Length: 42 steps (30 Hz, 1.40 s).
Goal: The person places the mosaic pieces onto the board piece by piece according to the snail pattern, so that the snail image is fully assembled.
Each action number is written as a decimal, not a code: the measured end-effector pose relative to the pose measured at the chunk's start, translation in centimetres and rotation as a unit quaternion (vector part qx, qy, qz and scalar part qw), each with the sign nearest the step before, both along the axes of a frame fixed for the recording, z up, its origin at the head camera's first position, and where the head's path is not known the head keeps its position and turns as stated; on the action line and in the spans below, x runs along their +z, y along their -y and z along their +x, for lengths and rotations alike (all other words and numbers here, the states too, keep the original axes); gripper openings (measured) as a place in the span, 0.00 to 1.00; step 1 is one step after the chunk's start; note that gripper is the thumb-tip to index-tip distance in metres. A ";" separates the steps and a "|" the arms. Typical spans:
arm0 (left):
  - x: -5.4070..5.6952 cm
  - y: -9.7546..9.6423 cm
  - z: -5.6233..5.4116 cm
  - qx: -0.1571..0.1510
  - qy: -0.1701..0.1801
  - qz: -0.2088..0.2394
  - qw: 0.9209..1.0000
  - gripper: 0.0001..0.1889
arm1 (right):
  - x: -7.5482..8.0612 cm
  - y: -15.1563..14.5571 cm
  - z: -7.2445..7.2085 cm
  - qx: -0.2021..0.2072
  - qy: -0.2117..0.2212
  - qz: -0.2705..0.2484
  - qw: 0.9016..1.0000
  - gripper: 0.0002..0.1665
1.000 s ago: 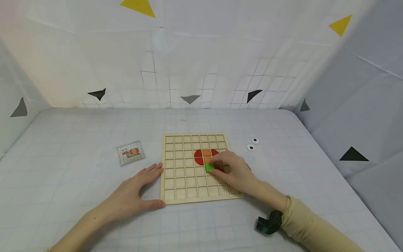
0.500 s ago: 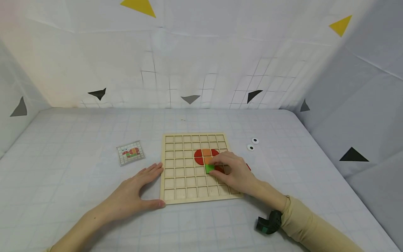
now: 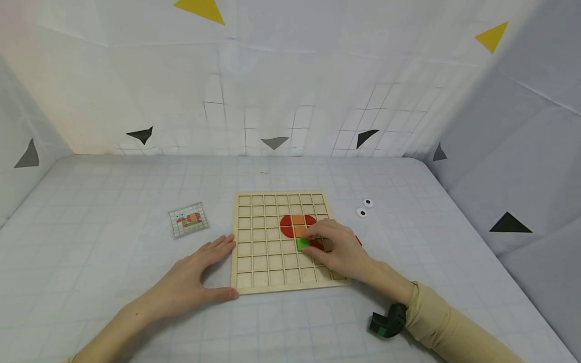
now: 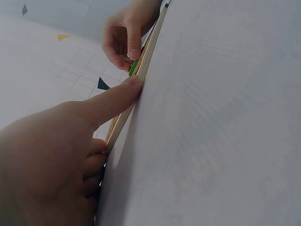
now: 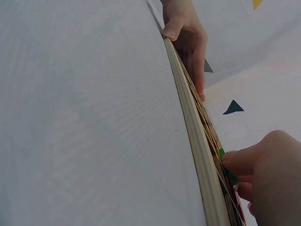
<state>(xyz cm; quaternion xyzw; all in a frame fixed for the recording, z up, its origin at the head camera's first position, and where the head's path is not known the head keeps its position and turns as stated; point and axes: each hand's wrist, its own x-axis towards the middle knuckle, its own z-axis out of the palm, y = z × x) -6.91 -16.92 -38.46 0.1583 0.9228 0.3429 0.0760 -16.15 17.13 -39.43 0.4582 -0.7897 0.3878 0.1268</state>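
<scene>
A wooden grid board [image 3: 260,263] lies on the table. Along its left edge rests my left hand [image 3: 186,282], thumb and fingers spread, touching the frame. Over the board, my right hand [image 3: 342,249] pinches a green square tile [image 3: 301,245] between thumb and fingertips, just below two orange square tiles [image 3: 298,220]. In the left wrist view the green tile [image 4: 133,67] stands out above the board's rim. Red rounded pieces [image 3: 286,227] sit in cells beside the orange ones; my right hand hides part of that area.
Left of the board lies a small picture card [image 3: 188,221] with a coloured pattern on a grid. Two round eye pieces [image 3: 361,213] lie to the right. A red piece [image 3: 358,241] peeks out behind my right hand. A black device [image 3: 388,321] is on my right wrist.
The green tile has shifted slightly toward me and lies lower against its cell, still under my right fingertips. My left hand has stayed still.
</scene>
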 end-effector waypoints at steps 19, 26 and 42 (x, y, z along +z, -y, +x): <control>0.3 -0.1 0.2 -0.004 -0.005 0.000 1.000 0.51 | 0.0 0.1 0.0 -0.003 0.000 0.010 1.000 0.17; 0.2 -0.1 0.1 -0.004 -0.002 0.002 1.000 0.52 | 0.8 0.0 0.1 -0.004 0.013 0.007 1.000 0.15; 0.2 -0.1 0.1 -0.001 0.000 -0.002 1.000 0.52 | 3.6 -7.5 -1.9 -0.057 0.158 0.115 0.979 0.14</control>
